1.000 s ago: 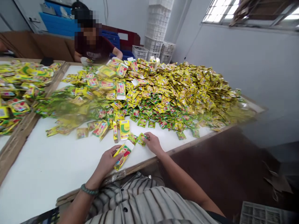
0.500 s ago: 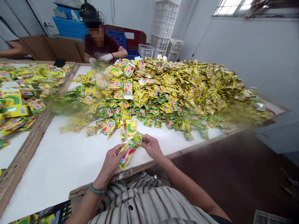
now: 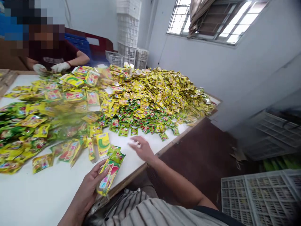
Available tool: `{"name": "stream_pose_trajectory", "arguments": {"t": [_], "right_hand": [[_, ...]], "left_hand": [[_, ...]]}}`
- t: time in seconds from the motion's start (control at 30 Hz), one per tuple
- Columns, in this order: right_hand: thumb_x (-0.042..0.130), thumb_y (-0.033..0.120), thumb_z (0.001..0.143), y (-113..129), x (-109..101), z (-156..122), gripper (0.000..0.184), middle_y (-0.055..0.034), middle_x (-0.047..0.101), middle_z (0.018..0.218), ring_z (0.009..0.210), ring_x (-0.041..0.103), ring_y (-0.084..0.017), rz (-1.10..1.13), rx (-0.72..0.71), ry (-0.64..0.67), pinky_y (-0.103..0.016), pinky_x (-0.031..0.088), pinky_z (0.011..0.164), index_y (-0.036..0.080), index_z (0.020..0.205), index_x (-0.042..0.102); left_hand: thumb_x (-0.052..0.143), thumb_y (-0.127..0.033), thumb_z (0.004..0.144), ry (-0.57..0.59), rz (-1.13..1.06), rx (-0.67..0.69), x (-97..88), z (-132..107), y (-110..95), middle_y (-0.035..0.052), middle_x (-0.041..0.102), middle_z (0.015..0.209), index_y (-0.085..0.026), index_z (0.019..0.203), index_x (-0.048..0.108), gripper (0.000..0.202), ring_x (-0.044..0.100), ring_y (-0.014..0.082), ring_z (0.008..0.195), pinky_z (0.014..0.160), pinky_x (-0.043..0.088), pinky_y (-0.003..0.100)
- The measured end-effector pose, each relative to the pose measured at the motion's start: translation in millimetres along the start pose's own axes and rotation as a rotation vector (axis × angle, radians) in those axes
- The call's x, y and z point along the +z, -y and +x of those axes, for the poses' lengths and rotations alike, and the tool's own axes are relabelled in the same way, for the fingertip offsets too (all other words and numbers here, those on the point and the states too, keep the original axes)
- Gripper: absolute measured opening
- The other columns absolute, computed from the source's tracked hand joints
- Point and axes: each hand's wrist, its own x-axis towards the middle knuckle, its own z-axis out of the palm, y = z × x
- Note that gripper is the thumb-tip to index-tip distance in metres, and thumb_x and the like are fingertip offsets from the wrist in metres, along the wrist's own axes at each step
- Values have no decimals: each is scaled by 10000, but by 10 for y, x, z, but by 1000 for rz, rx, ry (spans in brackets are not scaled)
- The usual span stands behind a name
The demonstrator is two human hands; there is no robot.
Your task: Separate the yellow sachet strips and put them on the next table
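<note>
My left hand [image 3: 90, 185] is closed around a small yellow-and-red carton [image 3: 108, 176] near the table's front edge, with green sachets sticking out of its top. My right hand [image 3: 141, 149] hovers a little to the right over the white table [image 3: 42, 194], fingers spread and slightly blurred, holding nothing. It is nearest the front fringe of a big heap of yellow and green sachets [image 3: 150, 100]. A few flat cartons [image 3: 102, 143] lie on the table just ahead of my left hand.
A person in a dark red top with white gloves [image 3: 60, 66] works at the table's far side. White crates are stacked [image 3: 128, 29] in the back corner. More white crates [image 3: 258, 194] sit on the floor at the right, below the table's wooden edge [image 3: 178, 136].
My right hand has let go of the sachets at the carton's mouth and moved right toward the heap. The camera has swung to the right, and the carton stays in my left hand.
</note>
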Motion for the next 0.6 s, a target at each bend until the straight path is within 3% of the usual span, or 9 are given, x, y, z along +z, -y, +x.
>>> {"name": "stream_pose_trajectory", "arguments": {"t": [0.07, 0.13, 0.2, 0.23, 0.3, 0.37, 0.5, 0.6], "right_hand": [[565, 231, 829, -234, -412, 167, 292, -102, 620, 1173, 1131, 526, -248, -255, -1, -256, -414, 430, 959, 200, 1109, 639], [575, 140, 775, -508, -792, 328, 447, -138, 515, 1333, 1254, 432, -301, -479, 176, -393, -485, 381, 1006, 191, 1219, 590], [579, 39, 697, -744, -1011, 422, 594, -138, 509, 1351, 1228, 469, -307, -600, 327, -277, -459, 407, 982, 204, 1267, 562], [566, 13, 689, -827, -1037, 432, 612, -132, 535, 1330, 1200, 502, -289, -629, 319, -191, -420, 419, 977, 200, 1272, 561], [545, 4, 711, -904, -921, 382, 587, -101, 595, 1264, 1143, 552, -248, -631, 272, -97, -352, 432, 965, 207, 1261, 572], [538, 39, 759, -869, -648, 269, 531, -75, 631, 1208, 1093, 582, -225, -594, 179, -55, -322, 445, 939, 222, 1256, 570], [589, 163, 808, -605, -106, 63, 355, -78, 668, 1093, 993, 615, -231, -500, -5, 12, -324, 466, 858, 223, 1157, 608], [614, 223, 810, -383, 45, 48, 161, -87, 683, 924, 887, 619, -233, -438, -39, 7, -310, 458, 785, 188, 964, 644]], "left_hand": [[871, -377, 514, 4, -46, -19, 5, 2, -7, 46, 735, 1070, -247, 1241, 574, 796, 727, 205, 774, 608, 580, 222], [880, -347, 505, 7, -95, -30, 13, 3, -7, 28, 733, 1079, -272, 1252, 566, 814, 726, 183, 748, 608, 577, 203], [879, -326, 510, 7, -125, -35, 23, 6, -5, 18, 737, 1065, -281, 1262, 556, 820, 726, 177, 746, 608, 575, 195], [874, -321, 523, 8, -128, -35, 29, 8, -4, 17, 741, 1051, -278, 1267, 551, 813, 727, 181, 758, 609, 575, 196], [859, -312, 551, 4, -120, -30, 41, 5, -6, 23, 749, 1018, -261, 1272, 546, 788, 727, 196, 792, 625, 581, 211], [848, -294, 565, -6, -107, -21, 50, -13, -15, 35, 755, 992, -235, 1260, 551, 759, 726, 209, 824, 667, 588, 234], [828, -272, 593, -35, -87, 27, 15, -66, -29, 58, 750, 1008, -195, 1229, 565, 693, 721, 208, 858, 753, 585, 272], [821, -285, 611, -67, -82, 79, -77, -102, -12, 62, 744, 1031, -185, 1217, 574, 662, 721, 194, 837, 758, 579, 274]]}}
